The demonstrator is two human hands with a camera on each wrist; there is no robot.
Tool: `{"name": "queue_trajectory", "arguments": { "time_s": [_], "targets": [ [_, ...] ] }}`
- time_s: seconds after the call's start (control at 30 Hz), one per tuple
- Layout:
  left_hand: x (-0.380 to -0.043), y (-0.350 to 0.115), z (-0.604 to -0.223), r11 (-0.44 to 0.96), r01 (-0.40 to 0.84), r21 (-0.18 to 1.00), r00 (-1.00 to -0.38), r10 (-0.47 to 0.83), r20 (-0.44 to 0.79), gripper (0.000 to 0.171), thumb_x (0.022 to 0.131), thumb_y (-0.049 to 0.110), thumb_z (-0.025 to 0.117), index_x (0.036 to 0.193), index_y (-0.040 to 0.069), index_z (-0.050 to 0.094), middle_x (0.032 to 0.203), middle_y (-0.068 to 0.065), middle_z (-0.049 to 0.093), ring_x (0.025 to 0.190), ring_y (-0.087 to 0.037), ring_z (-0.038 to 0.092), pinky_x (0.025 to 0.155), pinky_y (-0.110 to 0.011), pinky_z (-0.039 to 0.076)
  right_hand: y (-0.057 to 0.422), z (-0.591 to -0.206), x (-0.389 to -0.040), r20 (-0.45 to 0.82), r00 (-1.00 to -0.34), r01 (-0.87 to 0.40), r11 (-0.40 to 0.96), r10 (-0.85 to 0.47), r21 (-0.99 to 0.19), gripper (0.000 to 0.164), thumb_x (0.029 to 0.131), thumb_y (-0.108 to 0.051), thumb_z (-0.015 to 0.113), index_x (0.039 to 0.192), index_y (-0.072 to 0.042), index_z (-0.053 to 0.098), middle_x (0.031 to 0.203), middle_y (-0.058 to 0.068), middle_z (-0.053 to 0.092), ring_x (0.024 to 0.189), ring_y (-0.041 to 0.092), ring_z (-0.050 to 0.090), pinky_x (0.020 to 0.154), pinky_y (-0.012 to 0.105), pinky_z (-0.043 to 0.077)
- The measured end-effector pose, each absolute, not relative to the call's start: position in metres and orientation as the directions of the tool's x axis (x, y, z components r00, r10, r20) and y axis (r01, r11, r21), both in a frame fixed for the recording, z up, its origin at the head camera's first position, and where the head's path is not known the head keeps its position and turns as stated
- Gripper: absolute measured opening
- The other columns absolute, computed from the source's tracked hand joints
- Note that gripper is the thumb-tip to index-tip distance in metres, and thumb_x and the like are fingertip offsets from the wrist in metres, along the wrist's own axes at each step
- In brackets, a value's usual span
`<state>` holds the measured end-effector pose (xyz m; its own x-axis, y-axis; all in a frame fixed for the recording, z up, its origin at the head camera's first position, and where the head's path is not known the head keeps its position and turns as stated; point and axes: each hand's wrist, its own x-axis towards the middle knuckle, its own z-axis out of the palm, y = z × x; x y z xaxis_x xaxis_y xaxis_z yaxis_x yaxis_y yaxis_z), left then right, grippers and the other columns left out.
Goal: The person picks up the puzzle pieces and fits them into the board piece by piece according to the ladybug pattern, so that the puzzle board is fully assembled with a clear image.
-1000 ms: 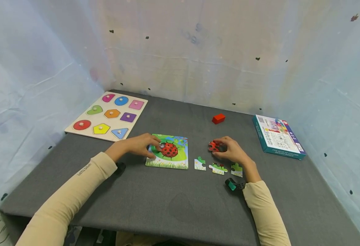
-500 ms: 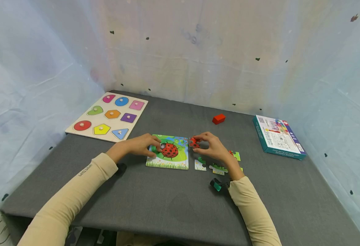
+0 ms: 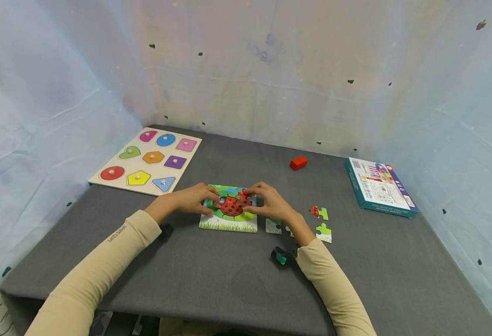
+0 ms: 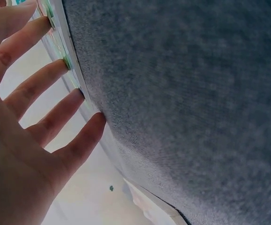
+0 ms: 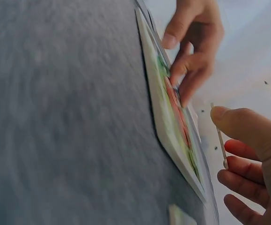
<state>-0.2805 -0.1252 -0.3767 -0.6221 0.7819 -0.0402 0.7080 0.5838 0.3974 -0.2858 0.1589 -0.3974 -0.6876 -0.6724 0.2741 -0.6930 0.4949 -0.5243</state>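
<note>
A ladybug jigsaw board (image 3: 228, 225) lies flat on the dark grey table, with a green grassy picture on it. The left hand (image 3: 192, 198) rests on the board's left part. Its fingers (image 4: 39, 84) reach to the board's edge in the left wrist view, fairly straight. Over the board's right part, the right hand (image 3: 270, 204) pinches a red ladybug puzzle piece (image 3: 244, 198) between thumb and fingers. Seen edge-on in the right wrist view, this thin piece (image 5: 221, 143) is held above the board (image 5: 154, 112).
Loose puzzle pieces (image 3: 273, 227) (image 3: 324, 233) (image 3: 319, 213) lie right of the board, another partly hidden by the right forearm. A peg shape board (image 3: 174, 185) sits at the back left. Behind are a red block (image 3: 298, 163) and, further right, a teal-edged box (image 3: 380, 186).
The right hand has carried the red puzzle piece leftward from among the loose pieces to over the board's right part. The left hand has stayed in place on the board.
</note>
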Motion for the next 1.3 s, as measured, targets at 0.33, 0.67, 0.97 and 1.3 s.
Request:
{"name": "queue_trajectory", "arguments": {
  "time_s": [0.33,0.67,0.97,1.3],
  "targets": [
    [-0.281,-0.125,-0.378,0.590,0.702,0.400,-0.628,0.777,-0.044,0.020,0.088,0.022,0.065,0.105,0.014,0.068,0.131,-0.015,0.051,0.118,-0.035,0.042,0.097,-0.052,0.034,0.135,-0.404,-0.284,0.229,-0.649,-0.725,0.500,-0.726,-0.473,0.042,0.085,-0.028,0.069,0.120,-0.006,0.060,0.116,0.010,0.052,0.103,0.023,0.053,0.084,0.037,0.046],
    [-0.282,-0.126,-0.381,0.580,0.717,0.385,-0.624,0.782,-0.017,0.017,0.088,0.024,0.066,0.103,0.016,0.068,0.129,-0.014,0.052,0.116,-0.034,0.044,0.095,-0.051,0.036,0.124,-0.408,-0.280,0.249,-0.629,-0.768,0.540,-0.736,-0.344,0.043,0.082,-0.031,0.072,0.116,-0.006,0.063,0.110,0.009,0.057,0.099,0.022,0.051,0.083,0.037,0.043],
    [-0.280,-0.126,-0.382,0.580,0.727,0.367,-0.621,0.784,-0.006,0.019,0.088,0.028,0.065,0.103,0.017,0.066,0.126,-0.010,0.053,0.112,-0.031,0.045,0.092,-0.050,0.039,0.122,-0.409,-0.280,0.253,-0.639,-0.763,0.557,-0.726,-0.329,0.044,0.082,-0.033,0.072,0.116,-0.008,0.063,0.110,0.007,0.056,0.097,0.021,0.050,0.084,0.039,0.040],
    [-0.280,-0.123,-0.383,0.569,0.755,0.326,-0.605,0.796,0.012,0.040,0.085,0.028,0.068,0.121,0.011,0.057,0.122,-0.007,0.056,0.109,-0.028,0.048,0.094,-0.049,0.037,0.121,-0.409,-0.279,0.242,-0.657,-0.746,0.569,-0.714,-0.345,0.044,0.082,-0.035,0.072,0.117,-0.010,0.063,0.110,0.005,0.056,0.098,0.019,0.049,0.084,0.038,0.039]
  ]
}}
